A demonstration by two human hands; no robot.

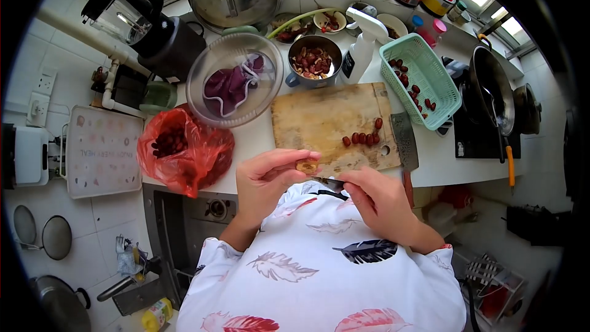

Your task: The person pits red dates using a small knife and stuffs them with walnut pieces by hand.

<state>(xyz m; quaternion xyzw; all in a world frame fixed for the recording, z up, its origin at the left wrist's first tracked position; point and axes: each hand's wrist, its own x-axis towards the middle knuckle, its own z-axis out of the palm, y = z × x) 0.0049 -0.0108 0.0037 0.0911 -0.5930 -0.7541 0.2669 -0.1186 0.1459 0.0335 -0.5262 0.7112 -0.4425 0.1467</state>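
Between the thumb and fingers of my left hand (265, 178) is a red date (306, 166) with its yellowish flesh showing. My right hand (382, 200) is closed around a small knife (332, 183), whose dark blade points left, just below the date. Both hands are over the near edge of a wooden cutting board (319, 114). Several whole red dates (362, 139) lie in a bent row on the board's right part. Behind the board, a blue-grey mug (295, 79) holds cut date pieces (311, 61).
A cleaver (404, 141) lies along the board's right edge. A green basket (439, 95) with dates stands behind it. At left are a red plastic bag (209, 154) of dates and a clear bowl (196, 77) with purple cloth. A white spray bottle (361, 49) stands behind the board.
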